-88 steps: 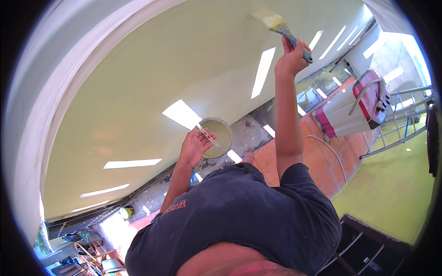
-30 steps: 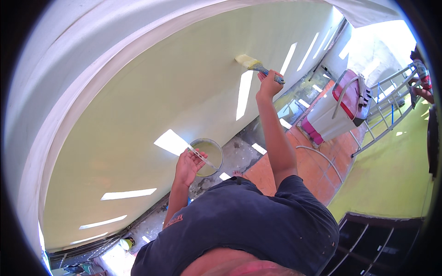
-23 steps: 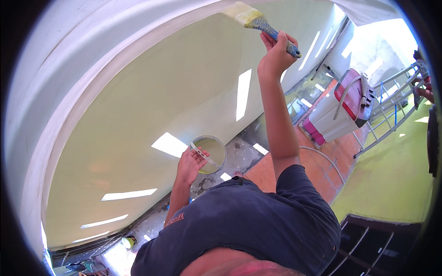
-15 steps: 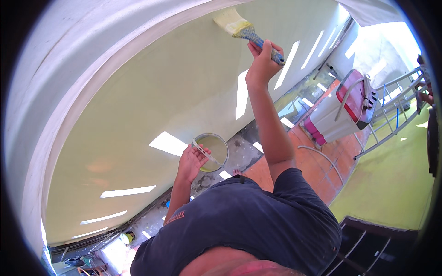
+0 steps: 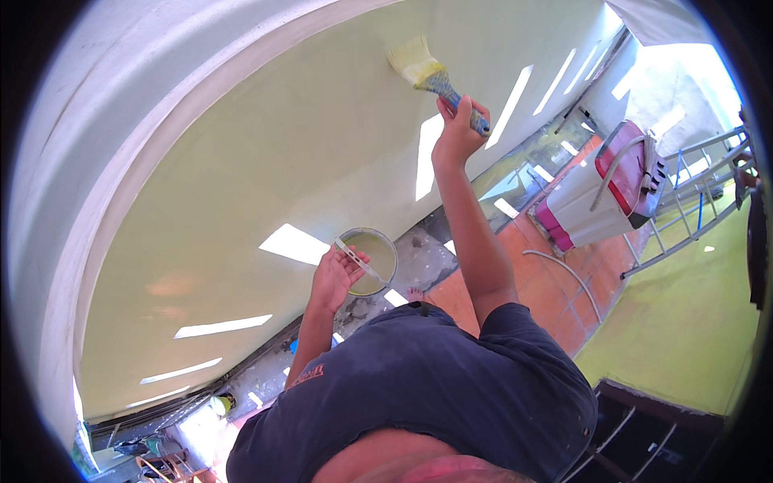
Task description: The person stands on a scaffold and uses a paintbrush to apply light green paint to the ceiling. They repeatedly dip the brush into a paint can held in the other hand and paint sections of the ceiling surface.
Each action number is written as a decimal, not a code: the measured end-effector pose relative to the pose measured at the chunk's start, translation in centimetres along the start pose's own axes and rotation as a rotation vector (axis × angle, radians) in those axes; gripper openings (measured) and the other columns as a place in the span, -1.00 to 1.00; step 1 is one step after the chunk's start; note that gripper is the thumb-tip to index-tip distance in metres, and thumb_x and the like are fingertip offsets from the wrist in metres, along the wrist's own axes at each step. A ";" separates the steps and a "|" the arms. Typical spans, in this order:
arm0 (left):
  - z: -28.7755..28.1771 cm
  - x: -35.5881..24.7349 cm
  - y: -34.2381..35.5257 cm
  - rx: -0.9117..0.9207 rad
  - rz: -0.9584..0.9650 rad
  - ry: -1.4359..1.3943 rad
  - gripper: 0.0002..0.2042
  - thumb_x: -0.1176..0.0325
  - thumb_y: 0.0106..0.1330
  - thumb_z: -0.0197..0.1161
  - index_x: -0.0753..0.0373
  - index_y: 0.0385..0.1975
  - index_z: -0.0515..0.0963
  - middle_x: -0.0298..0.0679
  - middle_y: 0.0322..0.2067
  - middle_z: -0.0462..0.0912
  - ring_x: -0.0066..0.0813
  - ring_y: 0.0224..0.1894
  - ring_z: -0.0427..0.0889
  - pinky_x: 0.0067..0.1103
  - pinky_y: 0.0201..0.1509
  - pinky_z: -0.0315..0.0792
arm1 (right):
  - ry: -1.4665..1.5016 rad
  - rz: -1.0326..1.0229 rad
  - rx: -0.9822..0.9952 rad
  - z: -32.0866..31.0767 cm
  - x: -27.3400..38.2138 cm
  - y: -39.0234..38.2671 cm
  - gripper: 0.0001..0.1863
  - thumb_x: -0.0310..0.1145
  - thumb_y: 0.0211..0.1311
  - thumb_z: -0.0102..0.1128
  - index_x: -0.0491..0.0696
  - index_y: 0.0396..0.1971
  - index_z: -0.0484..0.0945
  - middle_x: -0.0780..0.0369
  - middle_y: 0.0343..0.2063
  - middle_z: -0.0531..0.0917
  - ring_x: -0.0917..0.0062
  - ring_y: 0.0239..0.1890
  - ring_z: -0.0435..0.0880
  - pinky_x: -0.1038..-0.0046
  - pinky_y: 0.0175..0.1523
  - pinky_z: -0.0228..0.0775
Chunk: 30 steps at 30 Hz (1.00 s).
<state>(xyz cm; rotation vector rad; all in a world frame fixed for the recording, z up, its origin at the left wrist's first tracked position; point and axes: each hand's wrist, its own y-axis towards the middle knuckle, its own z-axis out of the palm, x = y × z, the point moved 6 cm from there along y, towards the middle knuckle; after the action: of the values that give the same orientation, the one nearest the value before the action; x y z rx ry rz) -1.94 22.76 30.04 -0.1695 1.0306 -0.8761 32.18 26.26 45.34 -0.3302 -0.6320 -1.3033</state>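
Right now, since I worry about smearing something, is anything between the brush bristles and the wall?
Nothing visible. The right hand holds the brush with its bristles against the pale green wall. The left hand holds the paint pot lower down, apart from it.

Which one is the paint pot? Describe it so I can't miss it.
Start at the big pale green wall filling the upper left. Follow the person's left hand near the picture's middle: it holds a small round paint pot by a thin wire handle. Unlike the brush raised in the right hand, it is an open tin of yellow-green paint.
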 end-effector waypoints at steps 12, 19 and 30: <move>-0.5 0.2 0.6 -0.005 -0.016 0.018 -0.48 -0.04 0.48 -0.21 0.36 0.06 0.33 0.01 -0.03 0.52 -0.10 0.12 0.52 -0.31 0.21 0.38 | -0.101 0.040 -0.044 -2.1 -0.3 1.5 -0.85 -0.50 0.27 0.10 -0.23 -0.30 0.34 0.05 -0.29 0.51 0.33 -0.33 0.68 0.40 -0.16 0.72; 0.0 0.3 0.9 0.003 -0.023 0.023 -0.47 -0.05 0.49 -0.22 0.37 0.06 0.34 0.01 -0.02 0.51 -0.11 0.11 0.52 -0.31 0.19 0.40 | 0.111 -0.106 0.102 5.3 5.5 5.2 -0.82 -0.51 0.30 0.09 -0.23 -0.26 0.27 0.03 -0.30 0.53 0.29 -0.33 0.69 0.36 -0.07 0.71; 1.6 0.4 1.4 -0.011 -0.035 0.026 -0.48 -0.03 0.50 -0.23 0.37 0.07 0.33 0.01 -0.03 0.50 -0.11 0.13 0.51 -0.31 0.22 0.39 | -0.343 0.190 -0.305 -12.4 -5.5 0.3 -0.87 -0.52 0.29 0.10 -0.23 -0.30 0.34 0.07 -0.32 0.52 0.34 -0.34 0.69 0.40 -0.17 0.73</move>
<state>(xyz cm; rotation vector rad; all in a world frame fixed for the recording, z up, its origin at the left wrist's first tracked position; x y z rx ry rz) 0.22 22.96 29.86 -0.1862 1.0591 -0.9066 34.78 23.65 32.28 -0.8575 -0.6695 -1.1673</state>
